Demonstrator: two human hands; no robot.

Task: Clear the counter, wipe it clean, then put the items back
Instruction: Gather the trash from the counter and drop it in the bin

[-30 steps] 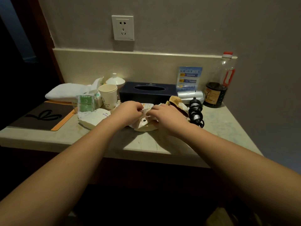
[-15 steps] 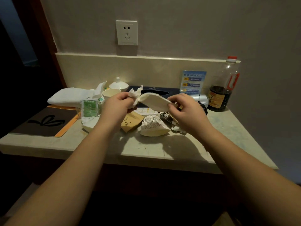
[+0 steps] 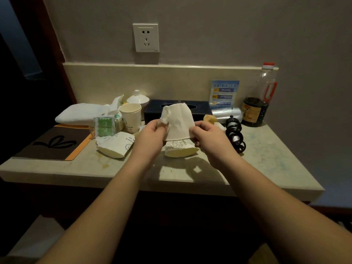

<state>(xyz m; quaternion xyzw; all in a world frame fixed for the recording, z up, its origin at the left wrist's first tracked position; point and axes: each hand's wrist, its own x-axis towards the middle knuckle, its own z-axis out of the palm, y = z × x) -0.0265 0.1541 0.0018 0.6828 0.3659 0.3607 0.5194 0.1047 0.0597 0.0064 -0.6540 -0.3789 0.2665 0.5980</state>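
Note:
Both hands hold a white tissue up above the pale stone counter. My left hand pinches its crumpled left edge and my right hand pinches its right edge. Right below the tissue a crushed printed paper cup lies on its side. Another crushed paper cup lies to the left. The dark tissue box stands behind the hands, partly hidden by the tissue.
At the back left are a folded white towel, an upright paper cup, a green packet and a white lidded bowl. A dark mat covers the left end. A coiled black cable, silver roll, blue sign and soy sauce bottle stand right.
The hands rose from the pile of items on the counter with a white tissue and spread it out between them; now it is held upright in front of the tissue box.

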